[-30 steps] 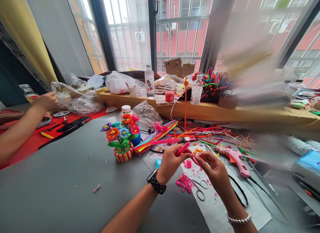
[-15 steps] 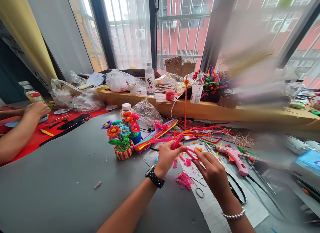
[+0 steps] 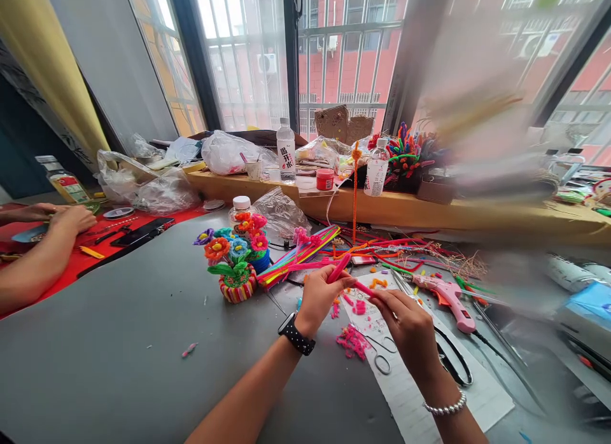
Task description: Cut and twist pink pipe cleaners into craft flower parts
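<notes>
Pink fuzzy pipe cleaners point(image 3: 340, 268) stretch between my two hands above the table. My left hand point(image 3: 317, 299), with a black dotted watch strap at the wrist, is closed round the folded upper part. The fingers of my right hand point(image 3: 405, 318) pinch the other end, where the strands lie close together in one line. Under my hands are pink fuzzy scraps point(image 3: 352, 342), a pair of scissors point(image 3: 382, 364) and a sheet of white paper point(image 3: 405, 399). A pink glue gun point(image 3: 451, 299) lies right of my right hand.
Pipe-cleaner flowers point(image 3: 233, 250) in a striped pot point(image 3: 237, 285) stand to the left. Coloured pipe cleaners point(image 3: 300, 256) lie behind my hands. Bottles point(image 3: 286, 152) and bags point(image 3: 229, 152) line the wooden sill point(image 3: 372, 206). At far left, a co-worker's hands point(image 3: 71, 220) are over a red mat point(image 3: 52, 278).
The open loop of pink pipe cleaner between my hands has closed into a straight line. My right fingers have curled in. The co-worker's hands have come lower and together.
</notes>
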The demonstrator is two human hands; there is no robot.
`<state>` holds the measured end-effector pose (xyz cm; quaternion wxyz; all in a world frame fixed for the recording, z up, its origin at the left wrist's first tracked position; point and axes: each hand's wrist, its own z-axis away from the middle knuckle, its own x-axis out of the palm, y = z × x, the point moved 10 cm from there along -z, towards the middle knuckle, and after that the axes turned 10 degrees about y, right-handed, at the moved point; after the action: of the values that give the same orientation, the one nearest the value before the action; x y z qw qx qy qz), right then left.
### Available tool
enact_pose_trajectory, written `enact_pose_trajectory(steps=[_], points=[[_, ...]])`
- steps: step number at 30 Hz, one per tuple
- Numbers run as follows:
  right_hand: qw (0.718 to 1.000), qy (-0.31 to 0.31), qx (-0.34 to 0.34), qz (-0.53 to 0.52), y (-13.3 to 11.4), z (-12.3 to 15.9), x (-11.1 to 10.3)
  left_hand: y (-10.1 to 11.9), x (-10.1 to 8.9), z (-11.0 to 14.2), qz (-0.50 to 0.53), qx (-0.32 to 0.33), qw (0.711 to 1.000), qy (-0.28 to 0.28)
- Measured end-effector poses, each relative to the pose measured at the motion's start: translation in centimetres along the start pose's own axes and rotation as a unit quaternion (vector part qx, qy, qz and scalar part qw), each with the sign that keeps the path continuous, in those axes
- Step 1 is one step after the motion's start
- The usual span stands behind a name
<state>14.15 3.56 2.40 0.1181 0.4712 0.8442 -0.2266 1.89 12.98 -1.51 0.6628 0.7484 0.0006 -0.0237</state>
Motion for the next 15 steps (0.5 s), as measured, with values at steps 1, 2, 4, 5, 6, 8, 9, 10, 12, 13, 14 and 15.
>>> enact_pose_trajectory(steps=[1,2,4,5,6,8,9,10,12,13,14,15], points=[[1.0,0.001,0.0,0.0,-0.1,0.0,0.0,0.0,0.0,0.0,0.004,-0.001,1.0,0.0],[1.0,0.002,0.001,-0.002,-0.1,0.0,0.0,0.0,0.0,0.0,0.006,-0.001,1.0,0.002],[1.0,0.002,0.006,-0.006,-0.2,0.0,0.0,0.0,-0.1,0.0,0.005,0.002,1.0,0.006],[1.0,0.002,0.009,-0.009,-0.1,0.0,0.1,0.0,-0.2,-0.1,0.003,0.003,1.0,0.007],[1.0,0.001,0.013,-0.011,-0.1,0.0,0.1,0.0,-0.2,-0.1,0.001,0.003,1.0,0.008],[1.0,0.0,0.025,-0.016,0.3,0.1,0.2,0.0,-0.2,-0.1,0.001,-0.001,1.0,0.006],[0.999,0.001,0.032,-0.016,0.6,0.1,0.1,0.0,-0.3,-0.1,0.002,-0.004,1.0,0.006],[0.999,0.002,0.04,-0.015,0.9,0.1,0.1,0.1,-0.4,-0.1,0.002,-0.008,1.0,0.008],[0.998,-0.001,0.054,-0.013,1.6,0.2,0.1,0.3,-0.6,-0.1,0.002,-0.014,1.0,0.014],[0.998,-0.002,0.058,-0.012,1.8,0.2,0.1,0.3,-0.7,-0.2,0.003,-0.018,1.0,0.017],[0.998,-0.002,0.059,-0.012,2.0,0.2,0.1,0.2,-0.7,-0.2,0.003,-0.022,1.0,0.018],[0.998,-0.002,0.059,-0.016,2.1,0.2,0.0,0.2,-0.7,-0.2,0.004,-0.023,1.0,0.016]])
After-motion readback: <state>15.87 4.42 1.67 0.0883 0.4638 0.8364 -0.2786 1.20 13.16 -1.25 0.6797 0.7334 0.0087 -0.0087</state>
